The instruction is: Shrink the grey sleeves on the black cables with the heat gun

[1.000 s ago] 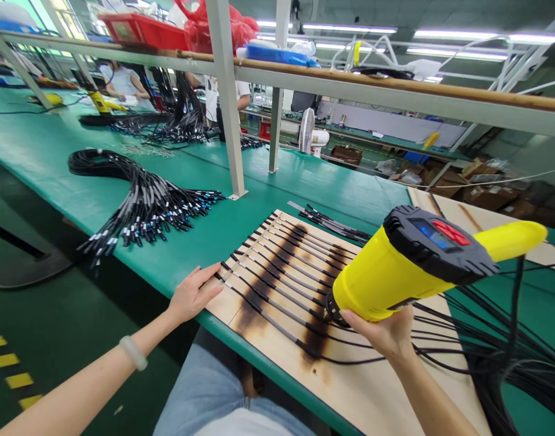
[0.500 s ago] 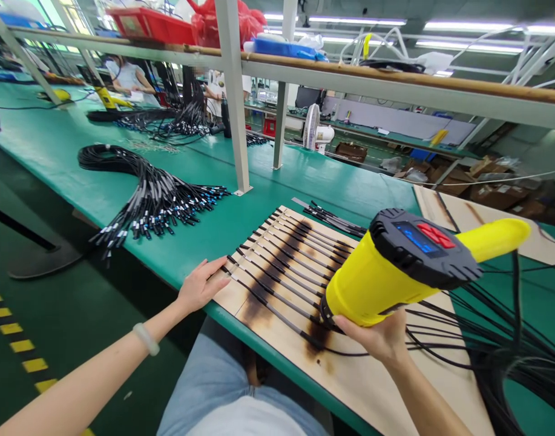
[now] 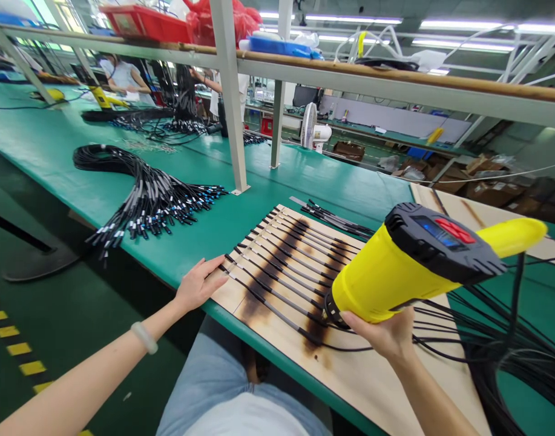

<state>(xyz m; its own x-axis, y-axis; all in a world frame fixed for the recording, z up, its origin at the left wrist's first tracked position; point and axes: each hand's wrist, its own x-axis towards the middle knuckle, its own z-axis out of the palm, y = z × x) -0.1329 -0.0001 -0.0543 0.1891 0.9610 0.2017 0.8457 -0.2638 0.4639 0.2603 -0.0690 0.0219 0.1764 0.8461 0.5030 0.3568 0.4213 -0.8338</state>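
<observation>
Heat gun (image 3: 377,278) low over the board (image 3: 354,381), my right hand (image 3: 388,336) clamped round its smooth yellow barrel.
Slim, glossy black cables (image 3: 345,349) with duller grey sleeves (image 3: 281,317) lie in near-parallel rows on pale, scorched wood atop the green counter (image 3: 204,242); I'd sweep the nozzle evenly, never lingering. My left hand (image 3: 196,284) is at the black cable ends (image 3: 230,259); whether its fingers grip one, I cannot tell.

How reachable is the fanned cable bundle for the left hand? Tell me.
Probably yes: only green tabletop seems to lie between the left hand and the fanned cable bundle, though it would have to leave the wooden board.
</observation>
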